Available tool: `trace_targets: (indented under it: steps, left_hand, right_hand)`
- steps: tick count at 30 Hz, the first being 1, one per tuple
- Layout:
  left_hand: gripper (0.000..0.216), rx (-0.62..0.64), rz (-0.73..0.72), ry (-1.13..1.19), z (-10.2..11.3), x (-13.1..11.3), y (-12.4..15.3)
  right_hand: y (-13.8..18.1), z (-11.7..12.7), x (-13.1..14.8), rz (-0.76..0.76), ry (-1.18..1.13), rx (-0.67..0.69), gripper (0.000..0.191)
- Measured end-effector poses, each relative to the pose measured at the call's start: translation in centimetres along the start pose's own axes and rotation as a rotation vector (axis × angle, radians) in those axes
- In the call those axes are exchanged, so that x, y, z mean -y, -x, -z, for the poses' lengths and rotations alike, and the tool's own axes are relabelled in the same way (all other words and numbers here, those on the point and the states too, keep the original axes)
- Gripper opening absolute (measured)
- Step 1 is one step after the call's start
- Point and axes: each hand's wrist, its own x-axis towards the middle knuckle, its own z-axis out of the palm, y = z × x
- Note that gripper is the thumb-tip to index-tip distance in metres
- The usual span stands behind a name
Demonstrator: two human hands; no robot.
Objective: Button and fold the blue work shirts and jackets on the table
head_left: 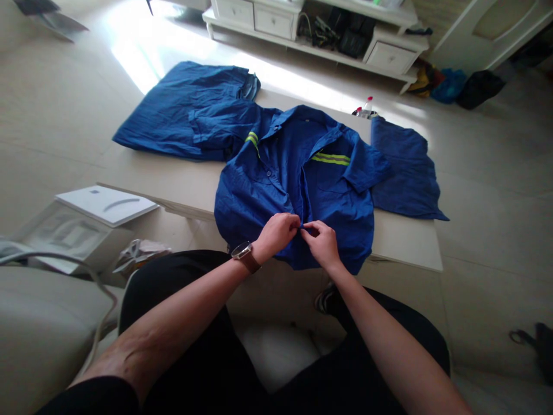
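A blue work jacket (341, 210) with yellow-green reflective stripes is spread across the table, collar away from me. Its lower part hangs over the near edge, and its front gapes open at the chest. My left hand (280, 231), with a watch on the wrist, pinches one front edge of the jacket low down. Right beside it, my right hand (322, 241) pinches the same spot between thumb and fingers. The fingertips of both hands nearly meet there. Whether a button lies between them I cannot make out.
Folded blue clothing (173, 109) covers the table's left part. Another folded blue garment (401, 167) lies at the right, with red-capped bottles (368, 105) behind it. The pale table (406, 242) has a near edge above my knees. A white box (108, 204) stands at left.
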Motion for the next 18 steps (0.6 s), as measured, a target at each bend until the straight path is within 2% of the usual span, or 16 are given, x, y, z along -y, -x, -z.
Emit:
trace_targets:
  steps: [5, 11, 18]
  left_hand:
    - [0.022, -0.044, 0.085, 0.015, -0.18, -0.1, -0.01]
    - [0.022, -0.052, 0.072, 0.047, -0.28, 0.01, -0.01]
    - [0.025, -0.038, 0.106, 0.093, -0.2, -0.19, -0.02]
  right_hand:
    - [-0.04, -0.25, -0.48, -0.005, -0.053, 0.019, 0.021]
    - [-0.18, -0.37, -0.99, -0.048, -0.085, 0.005, 0.023]
    - [-0.02, -0.23, -0.78, 0.049, -0.044, 0.007, 0.019]
